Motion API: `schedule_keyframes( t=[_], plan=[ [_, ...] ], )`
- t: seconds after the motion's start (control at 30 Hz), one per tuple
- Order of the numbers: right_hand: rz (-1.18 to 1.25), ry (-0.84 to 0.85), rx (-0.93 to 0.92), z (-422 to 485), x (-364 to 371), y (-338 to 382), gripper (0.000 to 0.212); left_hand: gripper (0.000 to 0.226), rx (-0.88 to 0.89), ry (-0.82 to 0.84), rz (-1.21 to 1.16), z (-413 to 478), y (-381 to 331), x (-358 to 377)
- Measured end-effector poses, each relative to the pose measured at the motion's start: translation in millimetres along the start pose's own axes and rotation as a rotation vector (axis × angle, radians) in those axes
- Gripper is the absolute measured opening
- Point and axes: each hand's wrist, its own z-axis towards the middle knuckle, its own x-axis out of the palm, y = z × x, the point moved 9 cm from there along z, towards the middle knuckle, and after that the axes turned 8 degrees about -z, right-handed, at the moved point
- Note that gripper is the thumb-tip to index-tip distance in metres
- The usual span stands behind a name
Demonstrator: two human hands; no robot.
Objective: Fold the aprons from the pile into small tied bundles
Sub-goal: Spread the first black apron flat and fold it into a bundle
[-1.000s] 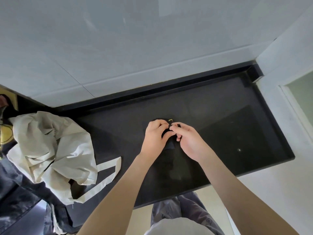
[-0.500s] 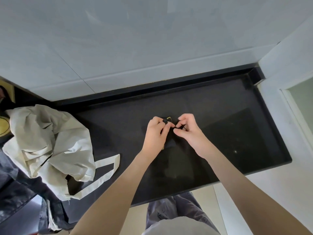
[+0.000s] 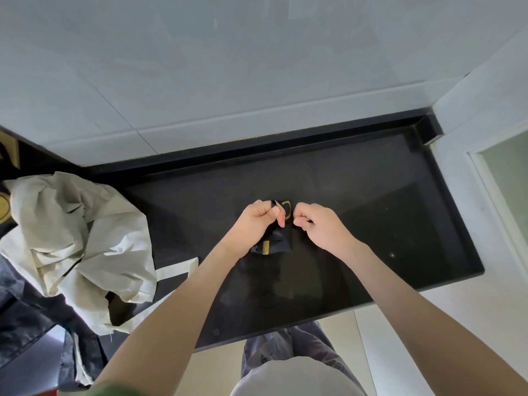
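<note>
Apron bundle (image 3: 273, 244) on counter (image 3: 377, 195), just under left fingers (image 3: 279, 217) pinching its strap (image 3: 275, 203), right fingers (image 3: 300, 222) curled, grip unclear

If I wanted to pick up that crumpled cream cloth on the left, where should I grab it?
Probably by its strap loop, coming from the right. The loop lies flat on the black counter, sticking out clear of the crumpled cream cloth, so fingers could hook it easily.
</note>
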Motion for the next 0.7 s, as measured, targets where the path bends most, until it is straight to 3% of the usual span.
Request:
schedule_keyframes(
  t=[0.13, 0.3, 0.4, 0.53, 0.7],
  plan=[
    [0.117, 0.025, 0.026, -10, -11, -7, 0.013, 0.041, -0.009, -0.041, 0.074, 1, -4, 3],
    [0.042, 0.091, 0.065, -24, -9, -15, 0.020, 0.007, -0.074, -0.063, 0.154, 2, -4, 6],
    [0.119, 0.044, 0.093, -26, -9, -16, 0.020, 0.018, -0.070, -0.073, 0.079, 1, -3, 6],
    [0.630, -0.098, 0.195, -26, -17, -14, 0.031, 0.029, -0.089, -0.102, -0.040, 0, -2, 0],
    [0.732, -0.083, 0.039, -20, -11, 13, 0.020, 0.031, -0.030, -0.104, 0.050, 1, -4, 3]
  ],
)
